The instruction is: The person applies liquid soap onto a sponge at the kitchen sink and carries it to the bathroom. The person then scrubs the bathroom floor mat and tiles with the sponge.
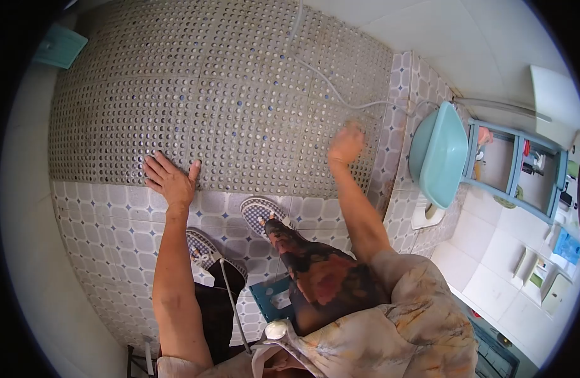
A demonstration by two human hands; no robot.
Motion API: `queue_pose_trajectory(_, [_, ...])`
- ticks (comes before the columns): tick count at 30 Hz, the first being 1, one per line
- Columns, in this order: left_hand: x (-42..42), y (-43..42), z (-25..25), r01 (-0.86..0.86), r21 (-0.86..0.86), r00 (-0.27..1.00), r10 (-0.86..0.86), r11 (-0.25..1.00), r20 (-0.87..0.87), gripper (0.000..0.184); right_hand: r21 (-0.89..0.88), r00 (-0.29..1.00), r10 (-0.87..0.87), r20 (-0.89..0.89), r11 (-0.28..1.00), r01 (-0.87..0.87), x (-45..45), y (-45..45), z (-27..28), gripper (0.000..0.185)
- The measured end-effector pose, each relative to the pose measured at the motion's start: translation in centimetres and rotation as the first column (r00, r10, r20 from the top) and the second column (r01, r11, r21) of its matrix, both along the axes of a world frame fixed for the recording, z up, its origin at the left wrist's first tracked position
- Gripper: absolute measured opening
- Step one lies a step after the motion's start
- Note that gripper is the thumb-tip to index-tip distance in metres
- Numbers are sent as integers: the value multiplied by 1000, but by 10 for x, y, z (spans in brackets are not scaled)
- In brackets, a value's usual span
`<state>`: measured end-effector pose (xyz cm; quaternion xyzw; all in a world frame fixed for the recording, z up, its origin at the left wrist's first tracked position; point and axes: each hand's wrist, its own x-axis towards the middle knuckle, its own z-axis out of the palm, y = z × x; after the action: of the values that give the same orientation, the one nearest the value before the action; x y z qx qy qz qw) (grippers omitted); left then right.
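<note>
My left hand [170,181] lies with its fingers spread on the near edge of a grey perforated floor mat [239,135]. Farther right, my right hand [348,145] is over the same mat, near its right side. It looks curled, but motion smears the fingers, and whether they hold anything is hidden. The mat has many round holes, with the floor showing through them. A pale hose [331,85] runs across its upper right part and on towards the wall.
Patterned tiles [113,208] border the mat, with my checkered shoes [261,211] on them. A teal stool [271,297] is beneath me. At right, a turquoise basin [450,157] leans on its side by a blue shelf rack [513,164]. A teal object [63,47] is at upper left.
</note>
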<state>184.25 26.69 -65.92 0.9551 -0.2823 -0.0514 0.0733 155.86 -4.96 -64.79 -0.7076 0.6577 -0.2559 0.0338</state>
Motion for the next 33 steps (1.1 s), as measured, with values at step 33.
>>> queue_pose_trajectory(33, [-6, -22, 2, -145, 125, 989, 149, 981, -22, 111, 251, 911, 215, -353, 959, -129, 150, -228, -34, 11])
